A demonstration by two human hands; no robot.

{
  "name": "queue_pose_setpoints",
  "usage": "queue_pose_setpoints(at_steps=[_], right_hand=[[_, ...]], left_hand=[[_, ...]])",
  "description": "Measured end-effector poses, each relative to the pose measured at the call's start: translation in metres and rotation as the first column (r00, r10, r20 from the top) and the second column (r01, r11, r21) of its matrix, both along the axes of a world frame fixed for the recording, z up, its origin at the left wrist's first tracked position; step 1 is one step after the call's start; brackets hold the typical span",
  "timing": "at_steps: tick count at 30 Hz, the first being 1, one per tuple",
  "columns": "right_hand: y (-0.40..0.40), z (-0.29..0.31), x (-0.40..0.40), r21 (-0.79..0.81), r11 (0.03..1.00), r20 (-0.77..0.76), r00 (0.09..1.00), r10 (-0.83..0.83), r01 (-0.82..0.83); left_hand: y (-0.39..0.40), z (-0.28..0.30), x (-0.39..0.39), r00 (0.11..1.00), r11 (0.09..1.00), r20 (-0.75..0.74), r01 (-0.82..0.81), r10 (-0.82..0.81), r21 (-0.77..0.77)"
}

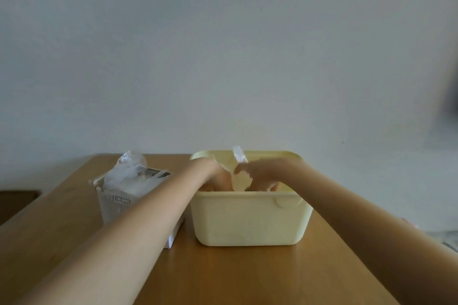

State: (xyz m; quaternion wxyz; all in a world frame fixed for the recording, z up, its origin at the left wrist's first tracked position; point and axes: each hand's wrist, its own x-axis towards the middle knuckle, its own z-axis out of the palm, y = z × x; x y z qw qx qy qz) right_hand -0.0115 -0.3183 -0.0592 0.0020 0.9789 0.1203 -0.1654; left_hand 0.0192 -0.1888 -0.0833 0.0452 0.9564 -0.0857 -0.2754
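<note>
— How many containers?
— I count one pale yellow rectangular plastic bin (pixel 247 220) and one white cardboard box (pixel 116 205), on one wooden table (pixel 223 275).
— Hands?
— Two: left hand (pixel 218 177), right hand (pixel 259 173).

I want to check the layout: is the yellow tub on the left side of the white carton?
No, the yellow tub stands right of the white carton on the wooden table.

Saw a pale yellow, round-cornered rectangular plastic tub (pixel 250 220), upright and open-topped, on the wooden table (pixel 223 275). Saw a crinkled clear plastic wrapper (pixel 239 156) inside it, tip poking above the far rim, lower part hidden.
</note>
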Motion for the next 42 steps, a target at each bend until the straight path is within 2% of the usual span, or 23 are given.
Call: queue_pose_setpoints(at_steps=[1, 2, 3, 4, 5, 6, 8, 11, 13, 15, 17, 19, 22, 25, 27, 30, 33, 35, 37, 39, 42], right_hand=[[0.001, -0.007, 0.005, -0.011, 0.999, -0.128, 0.990, -0.050, 0.048], [0.000, -0.013, 0.010, -0.032, 0.992, -0.170, 0.978, -0.124, 0.120], [-0.002, -0.020, 0.017, -0.004, 0.973, -0.175, 0.958, -0.228, 0.231], [-0.003, -0.023, 0.019, -0.019, 0.965, -0.163, 0.952, -0.260, 0.261], [-0.002, -0.025, 0.020, -0.029, 0.967, -0.187, 0.949, -0.256, 0.255], [-0.001, -0.026, 0.021, -0.066, 0.984, -0.221, 0.959, -0.179, 0.168], [0.002, -0.019, 0.021, -0.039, 0.998, -0.235, 0.970, -0.061, 0.053], [0.011, 0.005, 0.013, 0.069, 0.998, -0.117, 0.993, 0.023, -0.015], [0.024, 0.026, 0.003, 0.147, 0.983, 0.086, 0.992, 0.094, -0.106], [0.047, 0.041, -0.010, 0.127, 0.957, 0.335, 0.919, 0.206, -0.261], [0.077, 0.048, -0.023, 0.151, 0.906, 0.458, 0.840, 0.290, -0.395], [0.103, 0.049, -0.032, 0.144, 0.872, 0.461, 0.812, 0.359, -0.468], [0.133, 0.041, -0.035, 0.030, 0.867, 0.332, 0.823, 0.461, -0.498], [0.145, 0.027, -0.025, 0.003, 0.882, 0.288, 0.845, 0.451, -0.472], [0.152, 0.020, -0.018, 0.072, 0.897, 0.328, 0.860, 0.391, -0.436], [0.160, 0.014, -0.011, 0.260, 0.886, 0.418, 0.872, 0.255, -0.383], [0.170, 0.008, -0.011, 0.367, 0.848, 0.323, 0.907, 0.269, -0.382], [0.174, 0.003, -0.010, 0.394, 0.828, 0.306, 0.906, 0.292, -0.400], [0.175, 0.002, -0.008, 0.422, 0.806, 0.371, 0.890, 0.263, -0.414], [0.173, 0.005, -0.009, 0.593, 0.724, 0.362, 0.920, 0.150, -0.352], [0.165, 0.012, -0.010, 0.771, 0.573, 0.277, 0.956, 0.094, -0.279]], left_hand=[[0.001, 0.000, -0.002, 1.000, 0.999, 0.012, 0.011, -0.011, 0.031], [0.002, 0.000, -0.003, 1.000, 0.999, 0.007, 0.016, -0.016, 0.044], [0.002, 0.001, -0.006, 1.000, 0.999, -0.015, 0.019, -0.019, 0.031], [0.002, 0.005, -0.011, 0.999, 1.000, -0.035, 0.027, -0.027, 0.006], [0.002, 0.008, -0.015, 0.999, 0.999, -0.022, 0.039, -0.040, -0.035], [0.003, 0.012, -0.018, 0.998, 0.994, 0.022, 0.052, -0.051, -0.092], [0.008, 0.022, -0.022, 0.992, 0.957, 0.122, 0.039, -0.004, -0.287], [0.031, 0.040, -0.033, 0.947, 0.856, 0.305, 0.071, 0.104, -0.512], [0.055, 0.050, -0.042, 0.887, 0.818, 0.425, 0.105, 0.180, -0.566], [0.082, 0.056, -0.051, 0.826, 0.804, 0.501, 0.104, 0.258, -0.586], [0.111, 0.055, -0.061, 0.779, 0.807, 0.535, 0.064, 0.328, -0.587], [0.137, 0.050, -0.068, 0.762, 0.832, 0.538, -0.001, 0.360, -0.555], [0.166, 0.040, -0.078, 0.774, 0.879, 0.529, -0.072, 0.348, -0.472], [0.180, 0.035, -0.079, 0.752, 0.853, 0.513, -0.124, 0.414, -0.507], [0.185, 0.033, -0.078, 0.728, 0.808, 0.490, -0.148, 0.479, -0.570], [0.183, 0.029, -0.077, 0.756, 0.851, 0.472, -0.208, 0.453, -0.483], [0.178, 0.023, -0.076, 0.704, 0.846, 0.515, -0.239, 0.489, -0.477], [0.181, 0.022, -0.076, 0.693, 0.782, 0.478, -0.203, 0.540, -0.589], [0.186, 0.026, -0.079, 0.718, 0.676, 0.394, -0.144, 0.575, -0.723], [0.190, 0.030, -0.083, 0.745, 0.594, 0.330, -0.109, 0.580, -0.797], [0.191, 0.029, -0.084, 0.782, 0.579, 0.294, -0.103, 0.550, -0.808]])
